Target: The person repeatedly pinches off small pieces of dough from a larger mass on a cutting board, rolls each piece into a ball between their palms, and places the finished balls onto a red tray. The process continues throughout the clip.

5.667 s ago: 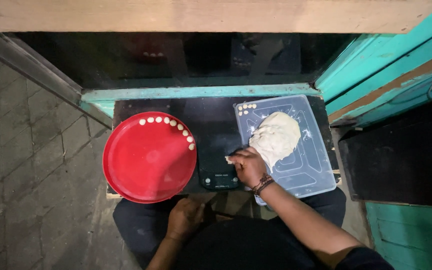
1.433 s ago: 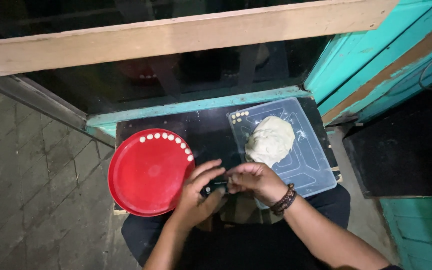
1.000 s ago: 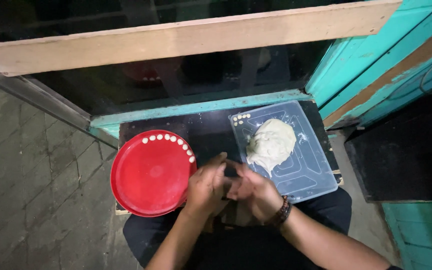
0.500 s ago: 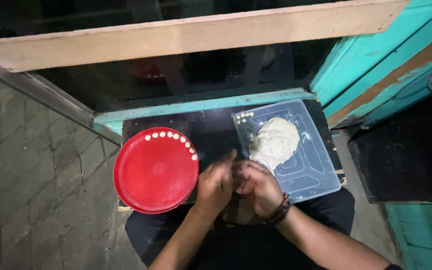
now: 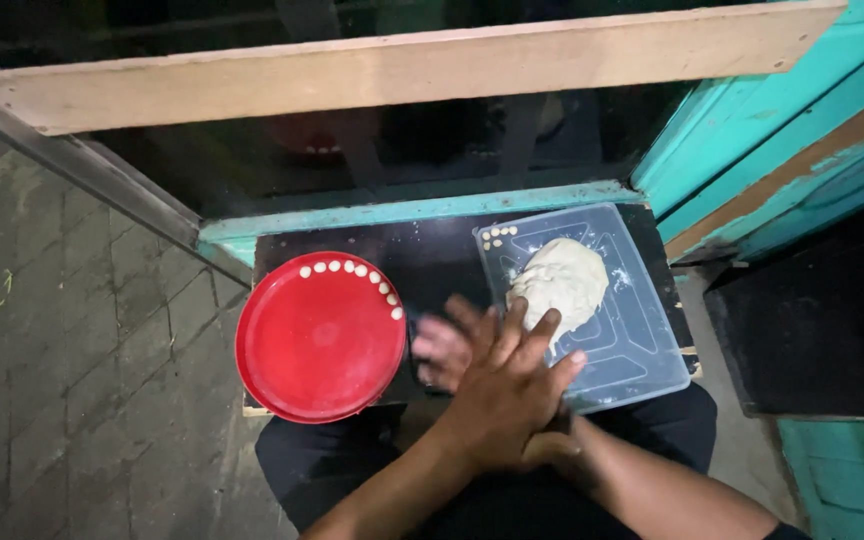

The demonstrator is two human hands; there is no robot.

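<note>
My left hand (image 5: 507, 395) lies flat on top of my right hand (image 5: 440, 348), palm against palm, over the near edge of a small black table (image 5: 432, 262). Only the blurred right fingers stick out on the left; anything between the palms is hidden. Just beyond my fingertips a lump of pale dough (image 5: 562, 280) rests on a clear plastic tray (image 5: 642, 350), with a few small dough balls (image 5: 497, 237) in its far left corner. Left of my hands sits a round red plate (image 5: 252, 360) with several small dough balls (image 5: 352, 270) lined along its far rim.
A teal ledge (image 5: 412, 208) borders the table's far side, under a dark opening and a pale wooden plank (image 5: 402, 65). A teal wall (image 5: 772, 130) stands to the right. Grey paving (image 5: 72, 350) lies to the left. My dark-clothed lap (image 5: 332, 470) is below the table.
My hands came together from fingertip contact to flat palms, the left now sliding over the right toward the tray. The camera view shifted slightly; plate, tray and dough stay put.
</note>
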